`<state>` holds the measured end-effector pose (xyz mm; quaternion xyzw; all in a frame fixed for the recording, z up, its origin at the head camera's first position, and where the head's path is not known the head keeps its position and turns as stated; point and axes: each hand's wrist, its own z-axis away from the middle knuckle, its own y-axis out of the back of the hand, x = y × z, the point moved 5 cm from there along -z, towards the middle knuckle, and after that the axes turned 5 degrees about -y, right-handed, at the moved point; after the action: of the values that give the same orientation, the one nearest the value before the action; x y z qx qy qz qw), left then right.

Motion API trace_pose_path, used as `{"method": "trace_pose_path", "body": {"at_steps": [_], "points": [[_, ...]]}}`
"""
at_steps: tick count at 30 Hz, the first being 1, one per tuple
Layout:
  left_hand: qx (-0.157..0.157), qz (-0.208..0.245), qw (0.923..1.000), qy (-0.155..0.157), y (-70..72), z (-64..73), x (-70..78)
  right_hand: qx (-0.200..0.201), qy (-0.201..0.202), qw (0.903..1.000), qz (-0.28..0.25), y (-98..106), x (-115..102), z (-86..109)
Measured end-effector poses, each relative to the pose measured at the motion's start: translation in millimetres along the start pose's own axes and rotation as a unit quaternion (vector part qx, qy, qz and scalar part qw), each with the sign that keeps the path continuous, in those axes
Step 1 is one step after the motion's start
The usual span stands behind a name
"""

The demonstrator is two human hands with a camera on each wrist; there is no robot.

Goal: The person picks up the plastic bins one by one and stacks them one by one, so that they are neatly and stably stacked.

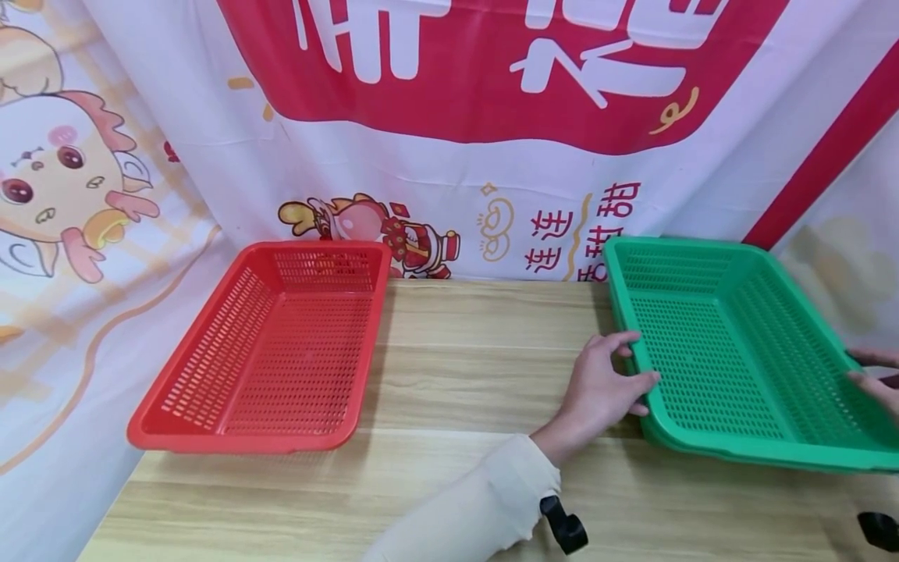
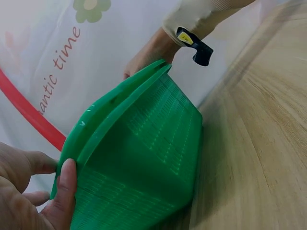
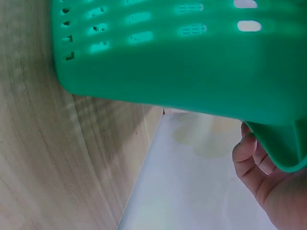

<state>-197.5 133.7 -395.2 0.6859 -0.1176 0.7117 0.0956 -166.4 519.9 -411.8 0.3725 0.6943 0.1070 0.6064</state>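
Observation:
Two green perforated plastic baskets [image 1: 758, 451], one nested in the other, stand at the right of the table; their double rim [image 2: 98, 125] shows in the left wrist view. My left hand [image 1: 598, 382] grips the left side of the rim, thumb and fingers on either side of it. My right hand [image 1: 881, 386] holds the opposite side, cut off by the head view's edge. In the right wrist view, the fingers [image 3: 247, 148] of that hand curl up under the rim. Nothing lies inside the upper green basket.
A red perforated basket [image 1: 302, 442] stands on the left of the wooden table [image 1: 485, 359], with nothing in it. Behind the table hangs a printed cloth [image 1: 449, 164] in white and red, which also covers the sides. Dark straps [image 1: 564, 527] sit at the wrists.

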Motion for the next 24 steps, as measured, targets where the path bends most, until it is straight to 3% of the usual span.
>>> {"method": "trace_pose_path", "body": {"at_steps": [5,12,19,24], "points": [[0.0,-0.005,0.9999,0.01,0.3,0.1,-2.5,0.016,0.002,0.9971,0.074,-2.2,-2.5,3.6],[0.001,0.0,1.0,0.01,1.4,0.9,-4.6,0.022,-0.003,0.9971,0.072,-2.5,-0.4,4.0],[-0.007,0.006,0.9999,0.006,2.3,-0.1,-8.6,0.002,0.014,0.9995,-0.028,-3.8,8.5,4.3],[-0.006,0.025,0.9993,0.026,1.8,0.0,-10.8,-0.008,0.038,0.9983,-0.043,-5.2,6.3,0.0]]}}
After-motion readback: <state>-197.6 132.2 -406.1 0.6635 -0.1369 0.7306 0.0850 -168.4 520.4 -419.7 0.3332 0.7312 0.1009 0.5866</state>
